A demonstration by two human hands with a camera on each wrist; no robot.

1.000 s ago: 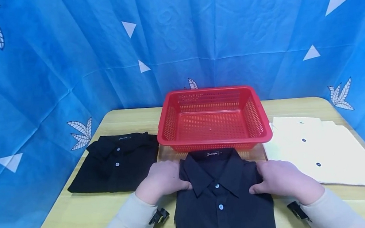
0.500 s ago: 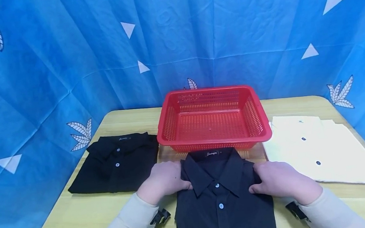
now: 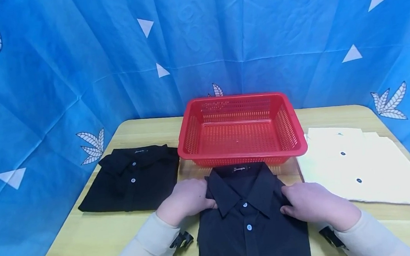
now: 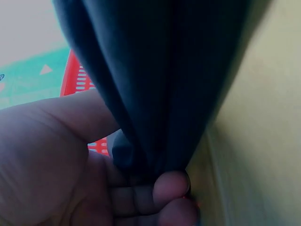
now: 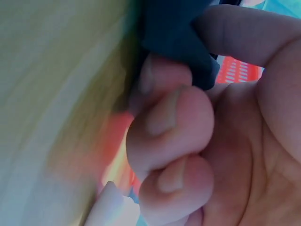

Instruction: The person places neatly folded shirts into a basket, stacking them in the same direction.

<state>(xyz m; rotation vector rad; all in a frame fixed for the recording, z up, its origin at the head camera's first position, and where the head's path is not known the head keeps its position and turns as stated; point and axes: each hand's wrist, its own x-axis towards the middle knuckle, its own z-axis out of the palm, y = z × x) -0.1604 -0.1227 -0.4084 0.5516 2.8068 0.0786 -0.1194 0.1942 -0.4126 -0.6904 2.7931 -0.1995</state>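
Note:
A folded black shirt [image 3: 251, 239] with a collar and pale buttons lies in front of the person, collar pointing away. My left hand [image 3: 186, 200] grips its left side beside the collar, thumb on top. In the left wrist view, the dark cloth [image 4: 160, 84] hangs in folds between thumb and curled fingers [image 4: 171, 188]. On the opposite side my right hand [image 3: 314, 204] holds the shirt near the shoulder. Those curled fingers [image 5: 171, 127] pinch a dark fold [image 5: 176, 37] against the thumb in the right wrist view. The shirt's lower end is cut off by the frame.
Directly beyond the shirt stands a red perforated basket [image 3: 245, 156] with nothing in it. Another folded black shirt [image 3: 136, 188] lies at the left. At the right is a folded white shirt [image 3: 376, 173] with dark buttons. A blue curtain [image 3: 239, 25] hangs behind the wooden table [image 3: 90, 242].
My right hand has shifted slightly inward with the shirt's edge gathered in its fingers. The left hand keeps its hold. The head view has tilted slightly down.

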